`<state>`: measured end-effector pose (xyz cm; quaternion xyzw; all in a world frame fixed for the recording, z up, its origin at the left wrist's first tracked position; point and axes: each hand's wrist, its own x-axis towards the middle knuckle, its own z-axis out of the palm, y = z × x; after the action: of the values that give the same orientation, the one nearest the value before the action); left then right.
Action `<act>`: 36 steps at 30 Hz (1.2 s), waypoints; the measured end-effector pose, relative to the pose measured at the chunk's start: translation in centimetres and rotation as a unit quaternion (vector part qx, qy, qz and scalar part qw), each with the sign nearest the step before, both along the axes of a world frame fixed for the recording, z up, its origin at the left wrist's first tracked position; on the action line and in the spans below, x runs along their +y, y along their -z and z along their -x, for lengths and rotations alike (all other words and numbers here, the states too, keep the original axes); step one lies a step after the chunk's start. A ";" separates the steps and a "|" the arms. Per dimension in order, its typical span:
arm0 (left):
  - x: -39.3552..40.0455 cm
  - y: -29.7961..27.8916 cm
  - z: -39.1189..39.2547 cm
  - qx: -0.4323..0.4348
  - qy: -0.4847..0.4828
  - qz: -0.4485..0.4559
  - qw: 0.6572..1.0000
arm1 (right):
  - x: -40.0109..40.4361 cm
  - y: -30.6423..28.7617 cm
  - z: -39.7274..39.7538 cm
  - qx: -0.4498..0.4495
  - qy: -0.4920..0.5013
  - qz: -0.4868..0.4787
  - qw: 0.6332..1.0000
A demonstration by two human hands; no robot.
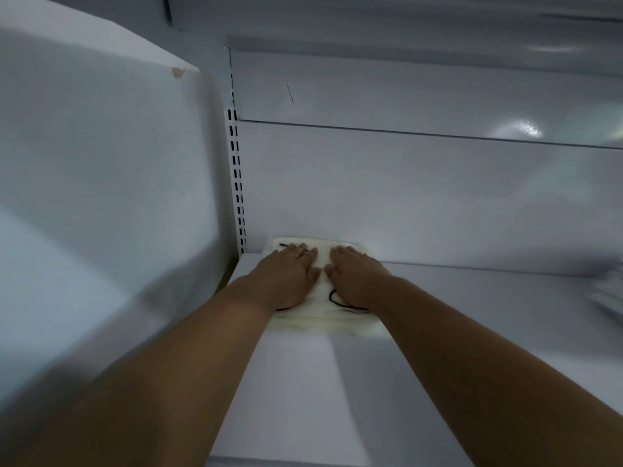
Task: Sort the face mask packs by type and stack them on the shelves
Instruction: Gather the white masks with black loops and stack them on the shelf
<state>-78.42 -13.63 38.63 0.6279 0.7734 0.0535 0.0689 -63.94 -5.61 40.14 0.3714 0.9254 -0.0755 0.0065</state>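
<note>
We press our flat left hand (pixel 292 271) and right hand (pixel 354 278) on the mask stack (pixel 320 320). Uneven pressure could slide it sideways off square.

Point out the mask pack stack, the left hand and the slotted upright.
mask pack stack (pixel 323 320), head view, on its pale front edge.
left hand (pixel 286 278), head view, on the back of the hand.
slotted upright (pixel 237 183), head view, midway up the slot column.
</note>
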 end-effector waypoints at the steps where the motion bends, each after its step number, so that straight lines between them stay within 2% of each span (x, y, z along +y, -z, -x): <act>1: 0.0 -0.4 0.0 -0.012 0.002 -0.002 1.000 | -0.3 -0.4 -0.1 0.001 0.001 -0.001 1.000; 3: -0.4 -1.5 0.1 -0.066 -0.002 -0.065 0.996 | -0.7 -1.6 -0.6 0.028 0.003 -0.001 1.000; 6: -2.1 -3.7 0.9 -0.149 -0.069 -0.229 0.960 | -0.9 -2.9 -2.1 0.122 0.024 -0.001 0.992; 9: -5.3 -3.5 1.6 -0.235 -0.198 -0.213 0.928 | -2.2 -2.6 -5.1 0.217 0.106 0.048 0.969; 11: -7.6 -1.7 1.2 -0.319 -0.257 -0.200 0.890 | -4.5 -1.4 -7.2 0.273 0.165 0.128 0.939; 13: -9.3 0.2 -0.1 -0.379 -0.276 -0.220 0.856 | -6.6 0.3 -8.1 0.319 0.193 0.205 0.905; 15: -10.2 1.3 -1.2 -0.411 -0.267 -0.239 0.838 | -7.5 1.8 -8.1 0.321 0.193 0.205 0.905; 17: -10.6 1.9 -1.8 -0.413 -0.253 -0.244 0.840 | -7.3 2.4 -7.9 0.303 0.184 0.179 0.918; 22: -11.2 1.8 -2.9 -0.354 -0.232 -0.248 0.871 | -6.3 2.1 -7.7 0.296 0.166 0.166 0.926; 26: -11.3 1.5 -3.0 -0.281 -0.246 -0.259 0.891 | -6.6 2.4 -8.0 0.268 0.144 0.147 0.941; 30: -10.6 1.6 -3.1 -0.267 -0.255 -0.265 0.891 | -6.5 2.5 -8.2 0.288 0.159 0.088 0.940; 36: -11.4 2.9 -1.4 -0.340 -0.258 -0.282 0.859 | -7.6 2.7 -8.2 0.268 0.146 0.043 0.951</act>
<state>-77.07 -24.98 35.70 0.3414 0.7880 0.4953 0.1313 -55.75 -13.22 37.44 0.4683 0.8243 -0.2123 -0.2368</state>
